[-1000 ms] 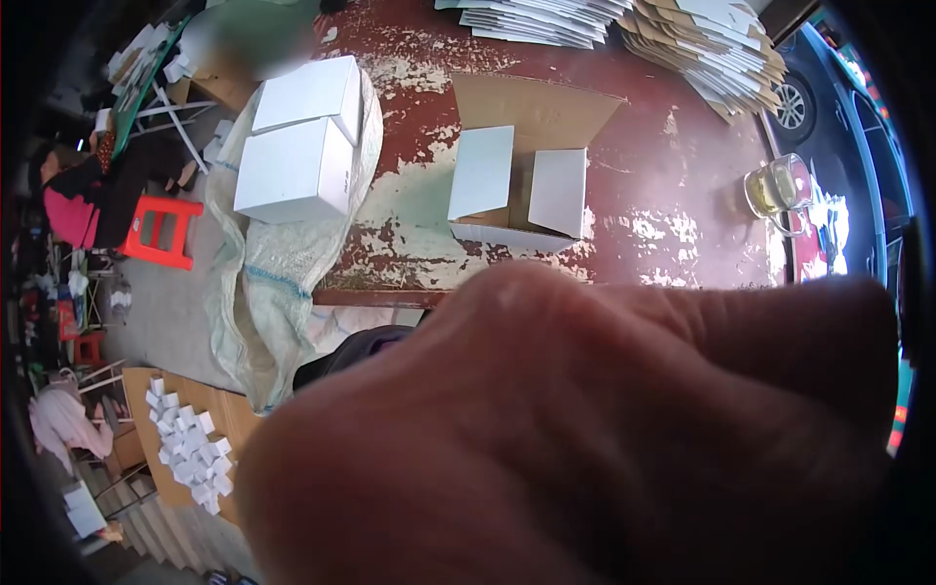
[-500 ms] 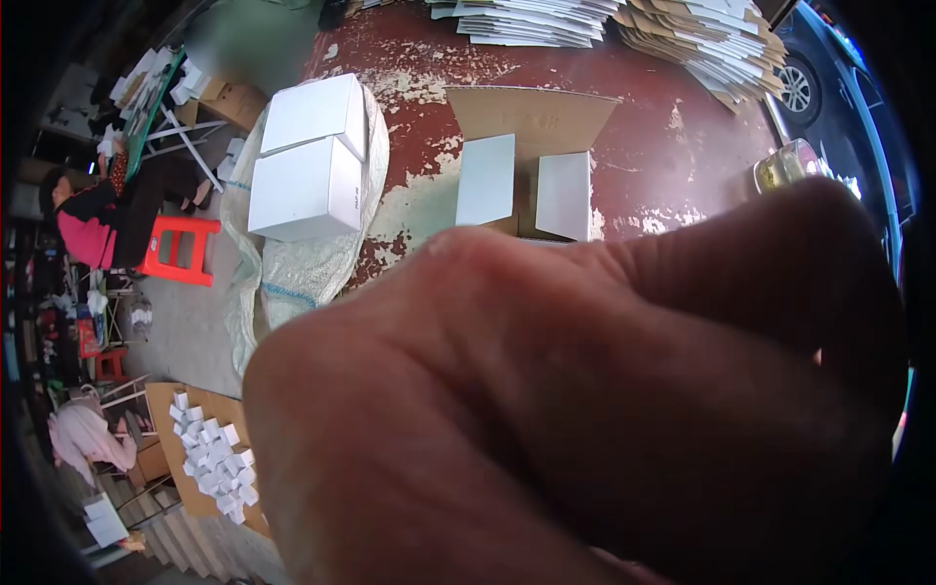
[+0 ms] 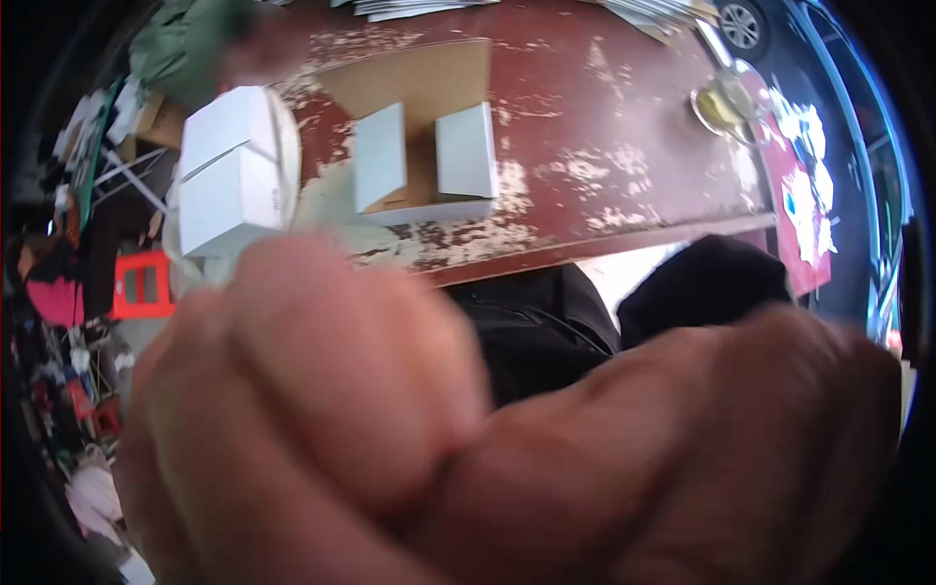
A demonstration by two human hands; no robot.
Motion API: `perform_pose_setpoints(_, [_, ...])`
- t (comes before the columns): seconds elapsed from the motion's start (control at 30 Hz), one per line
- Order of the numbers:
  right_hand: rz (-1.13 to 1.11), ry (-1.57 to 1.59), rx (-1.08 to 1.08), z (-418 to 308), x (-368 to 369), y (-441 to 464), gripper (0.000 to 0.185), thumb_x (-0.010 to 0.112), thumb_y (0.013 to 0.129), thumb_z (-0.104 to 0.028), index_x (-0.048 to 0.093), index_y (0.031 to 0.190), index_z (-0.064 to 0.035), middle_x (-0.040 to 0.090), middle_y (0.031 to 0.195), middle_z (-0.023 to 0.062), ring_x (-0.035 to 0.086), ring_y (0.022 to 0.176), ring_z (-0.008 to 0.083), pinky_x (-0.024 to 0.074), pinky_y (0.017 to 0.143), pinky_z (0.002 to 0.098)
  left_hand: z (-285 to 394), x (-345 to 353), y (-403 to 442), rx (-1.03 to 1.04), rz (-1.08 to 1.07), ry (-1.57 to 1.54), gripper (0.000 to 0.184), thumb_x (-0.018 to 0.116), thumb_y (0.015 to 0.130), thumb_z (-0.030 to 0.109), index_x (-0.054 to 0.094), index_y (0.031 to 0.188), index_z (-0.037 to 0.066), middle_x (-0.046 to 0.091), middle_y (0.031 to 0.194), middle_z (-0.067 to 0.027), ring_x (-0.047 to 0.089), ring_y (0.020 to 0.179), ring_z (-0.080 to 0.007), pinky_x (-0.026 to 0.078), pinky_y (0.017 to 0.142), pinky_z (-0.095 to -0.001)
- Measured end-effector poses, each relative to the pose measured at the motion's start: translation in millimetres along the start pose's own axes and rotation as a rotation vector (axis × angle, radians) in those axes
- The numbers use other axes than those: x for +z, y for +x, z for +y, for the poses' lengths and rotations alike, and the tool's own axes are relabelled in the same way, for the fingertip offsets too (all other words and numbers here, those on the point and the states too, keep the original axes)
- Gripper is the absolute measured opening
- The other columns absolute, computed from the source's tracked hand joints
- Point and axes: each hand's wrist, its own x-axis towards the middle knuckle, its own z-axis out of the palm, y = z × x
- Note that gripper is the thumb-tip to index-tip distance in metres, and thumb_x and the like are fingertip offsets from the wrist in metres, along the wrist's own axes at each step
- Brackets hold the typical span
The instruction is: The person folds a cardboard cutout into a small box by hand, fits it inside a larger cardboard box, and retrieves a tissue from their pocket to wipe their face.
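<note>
Very close to the camera, my left hand (image 3: 292, 390) fills the lower left, its fingers curled and blurred. My right hand (image 3: 673, 448) covers the lower right, with its fingers bent too. The two hands meet near the bottom middle, and anything between their fingers is hidden. Beyond them, an open cardboard box (image 3: 378, 156) with white outer faces stands on the worn red table (image 3: 575, 127), its flaps raised. Closed white boxes (image 3: 229, 195) are at the table's left, on a pale woven sack.
A glass mug (image 3: 721, 105) with yellowish liquid stands at the table's right. Flat cardboard stacks (image 3: 419, 8) lie along the far edge. A person in green (image 3: 180, 49) is at the upper left, another person (image 3: 54, 292) near a red stool (image 3: 144, 285). Dark clothing shows below the table edge.
The view has turned and shifted, so the table and open box appear further left. One large hand filled the lower frame before; now two hands show side by side, and dark clothing is visible.
</note>
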Motion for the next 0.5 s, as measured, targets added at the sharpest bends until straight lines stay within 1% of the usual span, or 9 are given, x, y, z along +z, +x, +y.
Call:
perform_pose_setpoints(0.07, [0.057, -0.011, -0.015, -4.9, -9.7, -7.4, 0.039, 0.058, 0.095, -0.023, 0.053, 0.121, 0.0057, 0.065, 0.105, 0.0135, 0.061, 0.087, 0.0228, 0.0506, 0.077, 0.0314, 18.1, -41.2, -12.6, -0.007, 0.009, -0.045, 0.040, 0.058, 0.098, 0.011, 0.054, 0.137, 0.004, 0.067, 0.116, -0.0128, 0.064, 0.088, -0.0134, 0.050, 0.079, -0.0232])
perform_pose_setpoints(0.13, [0.090, -0.012, -0.002, -4.9, -10.9, -9.1, 0.040, 0.058, 0.095, -0.024, 0.052, 0.122, 0.0056, 0.065, 0.106, 0.0137, 0.061, 0.087, 0.0230, 0.0506, 0.077, 0.0316, 25.9, -55.0, -11.0, -0.036, 0.031, -0.062, 0.040, 0.058, 0.097, 0.010, 0.054, 0.136, 0.003, 0.067, 0.116, -0.0130, 0.064, 0.088, -0.0137, 0.050, 0.078, -0.0236])
perform_pose_setpoints(0.17, [0.086, -0.001, 0.014, -7.0, -9.5, -13.0, 0.040, 0.058, 0.095, -0.024, 0.052, 0.122, 0.0056, 0.065, 0.106, 0.0138, 0.061, 0.088, 0.0231, 0.0506, 0.078, 0.0317, -45.5, -37.1, 19.5, -0.063, 0.041, -0.049, 0.040, 0.058, 0.097, 0.010, 0.054, 0.136, 0.003, 0.067, 0.115, -0.0131, 0.064, 0.087, -0.0139, 0.050, 0.078, -0.0238])
perform_pose_setpoints(0.2, [0.070, 0.014, 0.029, -2.3, -4.6, -11.8, 0.041, 0.058, 0.095, -0.024, 0.052, 0.123, 0.0056, 0.065, 0.106, 0.0139, 0.061, 0.088, 0.0232, 0.0507, 0.078, 0.0318, -76.6, -16.9, 39.2, -0.090, 0.049, -0.023, 0.040, 0.058, 0.097, 0.010, 0.054, 0.136, 0.003, 0.067, 0.115, -0.0132, 0.064, 0.087, -0.0140, 0.050, 0.078, -0.0240])
perform_pose_setpoints(0.27, [0.032, 0.037, 0.066, 8.4, 3.6, -6.7, 0.041, 0.057, 0.096, -0.024, 0.052, 0.123, 0.0055, 0.065, 0.107, 0.0140, 0.061, 0.089, 0.0235, 0.0507, 0.078, 0.0321, -87.7, -27.6, 46.7, -0.144, 0.074, 0.035, 0.039, 0.058, 0.096, 0.010, 0.054, 0.135, 0.002, 0.066, 0.115, -0.0133, 0.064, 0.087, -0.0143, 0.050, 0.078, -0.0244])
perform_pose_setpoints(0.33, [0.002, 0.054, 0.108, 19.2, 10.0, -7.4, 0.042, 0.057, 0.096, -0.025, 0.051, 0.124, 0.0055, 0.064, 0.107, 0.0142, 0.061, 0.089, 0.0237, 0.0507, 0.078, 0.0323, -83.3, 7.3, 57.5, -0.197, 0.106, 0.085, 0.039, 0.059, 0.096, 0.010, 0.054, 0.134, 0.002, 0.066, 0.115, -0.0135, 0.064, 0.086, -0.0146, 0.050, 0.077, -0.0248])
perform_pose_setpoints(0.37, [-0.007, 0.059, 0.122, 23.5, 12.6, -7.0, 0.042, 0.057, 0.096, -0.025, 0.051, 0.124, 0.0054, 0.064, 0.108, 0.0143, 0.061, 0.089, 0.0238, 0.0508, 0.079, 0.0324, -96.2, 17.8, 62.2, -0.217, 0.119, 0.102, 0.039, 0.059, 0.096, 0.009, 0.054, 0.134, 0.002, 0.066, 0.115, -0.0136, 0.064, 0.086, -0.0147, 0.050, 0.077, -0.0250])
perform_pose_setpoints(0.4, [-0.015, 0.064, 0.128, 25.7, 14.9, -6.5, 0.042, 0.057, 0.096, -0.025, 0.051, 0.124, 0.0054, 0.064, 0.108, 0.0143, 0.061, 0.090, 0.0239, 0.0508, 0.079, 0.0326, -118.3, 17.9, 64.8, -0.232, 0.127, 0.118, 0.039, 0.059, 0.096, 0.009, 0.054, 0.134, 0.001, 0.066, 0.115, -0.0137, 0.064, 0.086, -0.0149, 0.050, 0.077, -0.0251])
perform_pose_setpoints(0.5, [-0.035, 0.060, 0.131, 27.8, 18.3, -0.9, 0.043, 0.057, 0.096, -0.026, 0.050, 0.125, 0.0053, 0.064, 0.109, 0.0146, 0.061, 0.091, 0.0243, 0.0508, 0.079, 0.0329, -108.0, 7.1, 69.4, -0.252, 0.154, 0.158, 0.039, 0.059, 0.095, 0.009, 0.054, 0.133, 0.001, 0.066, 0.114, -0.0139, 0.064, 0.086, -0.0153, 0.050, 0.077, -0.0257])
